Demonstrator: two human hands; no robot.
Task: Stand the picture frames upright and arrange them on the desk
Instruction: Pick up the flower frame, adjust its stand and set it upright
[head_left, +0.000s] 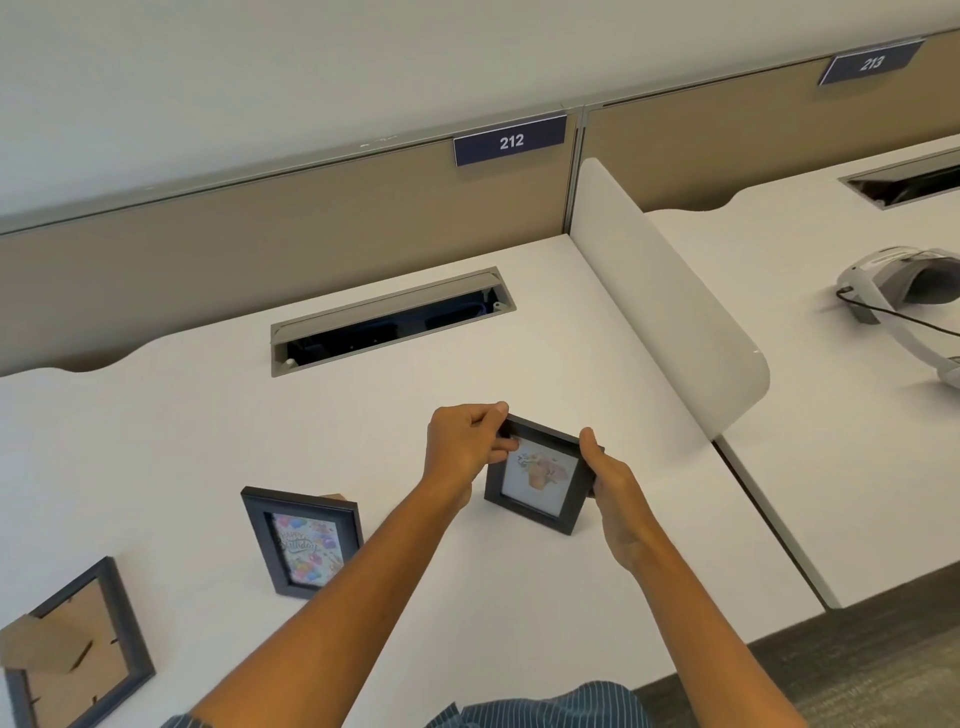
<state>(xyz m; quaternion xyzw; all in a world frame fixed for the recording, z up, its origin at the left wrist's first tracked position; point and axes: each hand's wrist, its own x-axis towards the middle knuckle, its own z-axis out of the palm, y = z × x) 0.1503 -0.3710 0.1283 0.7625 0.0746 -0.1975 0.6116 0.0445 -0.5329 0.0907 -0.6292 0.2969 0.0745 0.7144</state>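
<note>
Flower frame (540, 475) upright on desk (208, 415), both hands gripping its top corners: left (462, 447), right (613, 475).

A white desk (467, 364) carries a recessed cable tray (389, 322). A tan partition panel (260, 244) bears number plates 212 (510, 141) and 213 (871, 63). A white divider (665, 312) separates the neighbouring desk (779, 338). Grey carpet (857, 660) covers the floor.
</note>
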